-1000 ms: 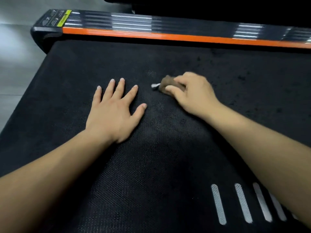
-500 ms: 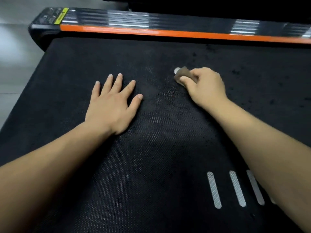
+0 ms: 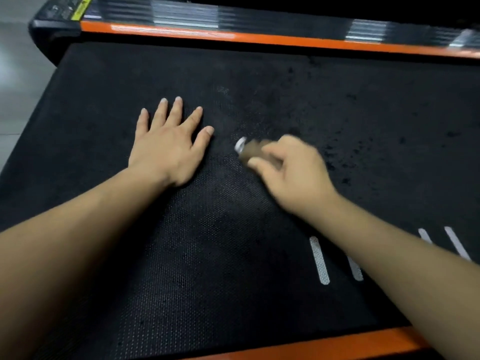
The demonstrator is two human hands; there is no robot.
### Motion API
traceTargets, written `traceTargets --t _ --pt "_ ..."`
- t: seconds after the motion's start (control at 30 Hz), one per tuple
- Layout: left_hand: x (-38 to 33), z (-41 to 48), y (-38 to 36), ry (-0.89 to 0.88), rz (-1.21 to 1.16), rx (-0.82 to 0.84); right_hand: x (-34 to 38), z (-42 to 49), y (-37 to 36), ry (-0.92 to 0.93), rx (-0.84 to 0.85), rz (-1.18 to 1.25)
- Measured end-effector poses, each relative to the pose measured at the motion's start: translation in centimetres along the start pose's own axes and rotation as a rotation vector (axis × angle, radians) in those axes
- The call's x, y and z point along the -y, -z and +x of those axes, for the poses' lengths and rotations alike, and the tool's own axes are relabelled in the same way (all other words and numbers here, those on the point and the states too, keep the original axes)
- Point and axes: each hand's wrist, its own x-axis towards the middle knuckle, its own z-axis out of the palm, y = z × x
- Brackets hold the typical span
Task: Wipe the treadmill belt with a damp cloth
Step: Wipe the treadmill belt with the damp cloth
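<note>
Belt: we see the black, dimpled treadmill belt (image 3: pixel 207 255) filling most of the head view, and it lies under both hands and both forearms.
Left hand: our left hand (image 3: pixel 168 146) lies flat on the belt, palm down. Its fingers are straight and fanned apart, and it holds nothing.
Right hand: our right hand (image 3: pixel 293 172) is smeared by motion blur. Its thumb and curled fingers pinch the cloth low against the belt.
Cloth: the cloth (image 3: pixel 253 150) is a small brownish wad with a pale end. It sticks out past the right fingertips toward the left hand, near the left thumb tip but apart from it, with bare belt between. The blur hides its exact shape.
Specks: dark specks (image 3: pixel 337 141) and smudges dot the belt beyond the right hand and off to its right.
Stripes: pale stripes (image 3: pixel 319 259) are printed on the belt on the wrist side of the right hand, and the right forearm partly covers them.
Far rail: an orange far rail (image 3: pixel 285 41) runs across beyond the fingertips of both hands.
Near rail: an orange near rail (image 3: pixel 324 344) runs under the right forearm, at the edge closest to us.
Label: a yellow label (image 3: pixel 82 7) sits on the frame corner far beyond the left hand.
Floor: grey floor (image 3: pixel 15 74) shows to the left of the left hand, past the belt's edge.
</note>
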Motion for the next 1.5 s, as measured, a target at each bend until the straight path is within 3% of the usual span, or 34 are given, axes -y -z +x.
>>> traceTargets --t 0.07,0.13,0.23,0.3,0.43,0.5,0.6,0.67,0.83,0.9,1.03,1.17,1.23,1.27,1.4,1.5 --pt "0.0 -0.1 0.0 0.002 0.007 0.0 1.4 -3.4 0.4 0.113 0.107 0.096" --pt "0.0 -0.2 0.0 0.004 0.013 0.0 0.2 -2.7 1.1 0.148 0.095 0.036" --pt "-0.1 -0.4 0.1 -0.003 0.003 0.015 -2.2 0.0 1.6 -0.063 -0.021 -0.087" --pt "-0.1 -0.5 0.1 -0.004 0.0 0.003 -1.0 -1.5 1.0 -0.098 -0.056 -0.084" --pt "-0.1 -0.7 0.2 -0.005 -0.003 -0.009 4.2 -9.4 0.7 0.215 0.135 0.091" --pt "-0.1 -0.8 0.4 -0.004 -0.013 -0.006 3.0 -9.1 1.5 0.262 0.158 0.012" --pt "-0.2 -0.9 0.5 -0.011 -0.016 0.006 -0.2 -6.4 2.6 0.09 0.013 -0.075" --pt "-0.2 -0.8 0.4 0.004 -0.022 0.001 -0.2 -7.0 2.5 0.044 0.003 -0.053" --pt "-2.5 -0.4 0.6 0.102 -0.145 -0.067 3.1 -11.6 2.9 0.321 0.264 0.103" --pt "-4.0 -0.4 0.5 0.11 -0.21 -0.086 0.6 -9.8 3.5 0.331 0.212 -0.004" --pt "-5.7 -0.9 -0.2 0.151 -0.134 -0.034 -3.9 -6.9 4.5 0.042 0.012 -0.083" --pt "-5.8 -1.1 -0.8 0.137 -0.028 -0.01 -0.3 -11.0 3.5 0.281 0.17 0.063" --pt "-5.8 -1.2 -1.0 0.135 -0.002 0.002 -0.9 -9.9 3.7 0.353 0.194 0.002" --pt "-5.8 -1.2 -1.0 0.136 0.008 0.008 -2.0 -8.2 3.7 0.342 0.143 -0.056" --pt "-5.9 -1.3 -0.8 0.136 0.017 0.02 -6.1 -1.2 3.6 -0.033 -0.027 -0.114" --pt "-5.8 -1.2 -0.8 0.136 0.0 0.029 -3.4 -4.1 2.4 0.137 0.011 -0.039"
